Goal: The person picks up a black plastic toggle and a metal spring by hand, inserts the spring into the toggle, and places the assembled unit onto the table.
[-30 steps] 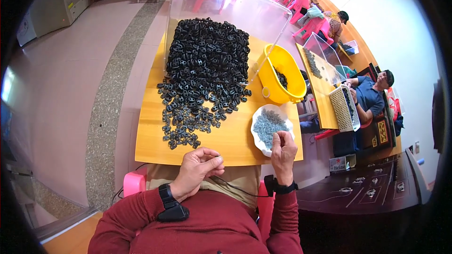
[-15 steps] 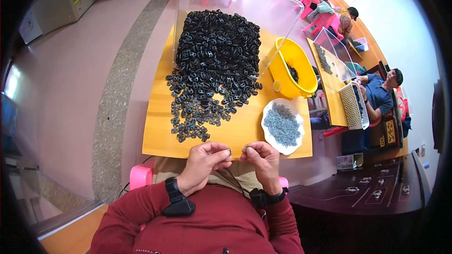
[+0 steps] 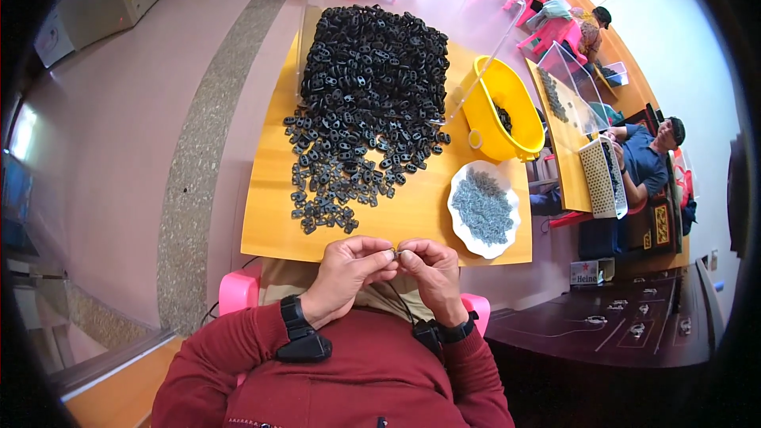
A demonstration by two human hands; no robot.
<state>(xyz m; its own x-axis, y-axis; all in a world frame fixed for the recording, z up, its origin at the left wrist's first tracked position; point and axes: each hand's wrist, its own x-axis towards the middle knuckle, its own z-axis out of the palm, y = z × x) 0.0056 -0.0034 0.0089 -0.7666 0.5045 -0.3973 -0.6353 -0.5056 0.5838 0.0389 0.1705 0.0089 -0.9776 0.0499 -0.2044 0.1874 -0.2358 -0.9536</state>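
Just off the table's near edge, my left hand [image 3: 349,273] and my right hand [image 3: 434,276] meet fingertip to fingertip. Both are closed in a pinch around a small dark piece [image 3: 396,254], mostly covered by the fingers. Its kind cannot be made out. Beyond them spreads a heap of black plastic two-hole pieces [image 3: 372,71], like cord locks, spilling from a clear plastic bin [image 3: 483,40] tipped on its side. Thinner dark grey pieces [image 3: 321,202] lie nearest my hands. To the right, a white scalloped dish [image 3: 511,230] holds many tiny grey metallic pieces, perhaps springs.
A yellow tub [image 3: 507,131] with some black pieces stands at the right edge of the wooden table [image 3: 273,230]. Farther right, a co-worker [image 3: 646,154] sits at another table with a perforated basket [image 3: 602,178]. Dark furniture [image 3: 587,325] stands at the lower right.
My right hand has moved left, so its fingertips now meet those of my left hand, where a gap showed before. The whole view has shifted slightly.
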